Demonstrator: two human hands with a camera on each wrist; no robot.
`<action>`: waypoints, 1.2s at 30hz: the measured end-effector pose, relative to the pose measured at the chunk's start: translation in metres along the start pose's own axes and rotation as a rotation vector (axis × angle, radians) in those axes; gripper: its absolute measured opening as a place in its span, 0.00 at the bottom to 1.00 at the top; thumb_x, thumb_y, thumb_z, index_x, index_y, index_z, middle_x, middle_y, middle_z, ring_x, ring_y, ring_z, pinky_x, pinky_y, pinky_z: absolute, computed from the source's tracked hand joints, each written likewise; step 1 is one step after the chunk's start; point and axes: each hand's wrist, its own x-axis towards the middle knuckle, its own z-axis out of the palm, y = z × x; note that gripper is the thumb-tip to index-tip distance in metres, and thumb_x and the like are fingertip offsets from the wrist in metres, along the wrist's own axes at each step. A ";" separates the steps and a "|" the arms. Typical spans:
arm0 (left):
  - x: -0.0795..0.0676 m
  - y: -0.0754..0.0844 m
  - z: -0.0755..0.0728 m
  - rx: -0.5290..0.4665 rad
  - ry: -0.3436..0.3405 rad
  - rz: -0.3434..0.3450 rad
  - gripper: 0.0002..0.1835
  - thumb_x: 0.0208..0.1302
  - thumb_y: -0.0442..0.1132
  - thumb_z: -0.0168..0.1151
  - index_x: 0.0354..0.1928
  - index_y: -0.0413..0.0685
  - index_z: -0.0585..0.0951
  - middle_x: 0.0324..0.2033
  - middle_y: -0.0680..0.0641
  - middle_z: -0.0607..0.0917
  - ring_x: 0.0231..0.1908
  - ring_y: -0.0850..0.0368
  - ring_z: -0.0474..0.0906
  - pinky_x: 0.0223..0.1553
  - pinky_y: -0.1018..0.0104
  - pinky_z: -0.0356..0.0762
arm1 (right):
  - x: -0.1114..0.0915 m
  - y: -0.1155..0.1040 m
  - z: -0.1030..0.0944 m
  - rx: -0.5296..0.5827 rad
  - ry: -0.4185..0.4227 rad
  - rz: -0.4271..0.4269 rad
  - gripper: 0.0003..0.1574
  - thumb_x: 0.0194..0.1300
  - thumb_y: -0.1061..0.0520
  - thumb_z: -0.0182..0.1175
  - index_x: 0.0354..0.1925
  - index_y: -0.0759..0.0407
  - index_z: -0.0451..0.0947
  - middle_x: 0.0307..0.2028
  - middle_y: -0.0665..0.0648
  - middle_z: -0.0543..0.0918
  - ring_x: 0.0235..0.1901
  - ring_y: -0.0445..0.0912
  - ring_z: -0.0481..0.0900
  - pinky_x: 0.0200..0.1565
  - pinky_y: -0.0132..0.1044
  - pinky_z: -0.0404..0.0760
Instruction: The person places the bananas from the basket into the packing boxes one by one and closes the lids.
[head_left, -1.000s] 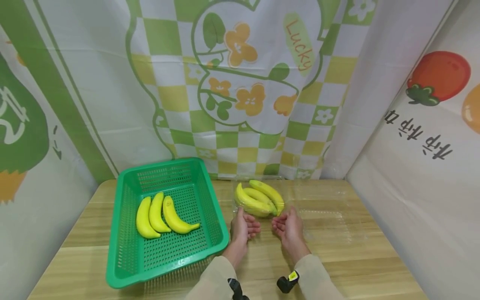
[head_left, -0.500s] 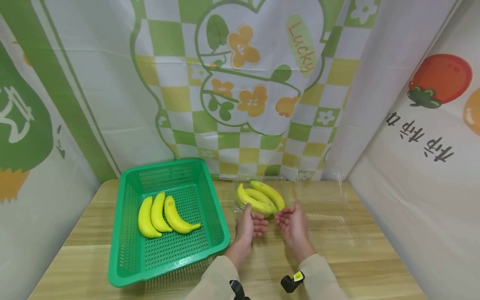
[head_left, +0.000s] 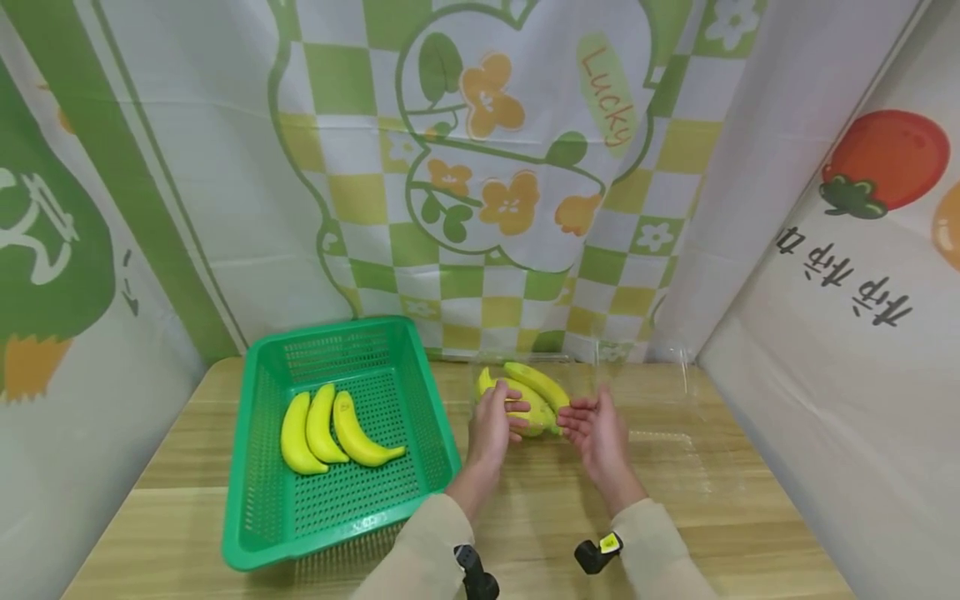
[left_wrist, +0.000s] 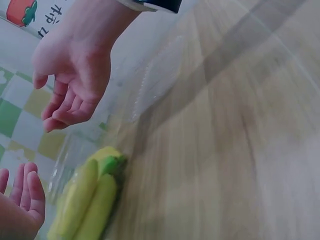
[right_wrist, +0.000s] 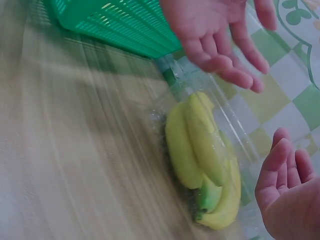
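Note:
Three yellow bananas (head_left: 546,383) lie in a clear plastic box (right_wrist: 157,117) at the back middle of the table. The box's transparent lid (head_left: 660,433) is folded open to the right. My left hand (head_left: 491,425) is held in front of the box with fingers relaxed, hiding part of the bananas in the head view. Facing it, my right hand (head_left: 602,437) is at the bananas' right end, fingers loosely bent. Both wrist views show the hands raised above the table, apart from the bananas (left_wrist: 92,195) and holding nothing.
A green plastic basket (head_left: 341,529) stands to the left, with three more bananas (head_left: 362,433) side by side inside. A patterned cloth (head_left: 465,292) hangs behind the wooden table (head_left: 540,533), and printed cloths flank it on both sides.
Both hands have moved forward and upward, and the left now overlaps the boxed bananas in the head view. The bananas and basket keep their places on the table; the head view has shifted slightly.

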 end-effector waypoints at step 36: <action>-0.076 0.031 -0.266 1.189 0.178 0.424 0.35 0.77 0.53 0.61 0.76 0.39 0.69 0.78 0.26 0.60 0.75 0.19 0.55 0.65 0.16 0.55 | -0.014 -0.021 0.058 -0.338 -0.211 -0.332 0.33 0.86 0.45 0.46 0.76 0.63 0.70 0.71 0.67 0.79 0.69 0.67 0.78 0.66 0.52 0.83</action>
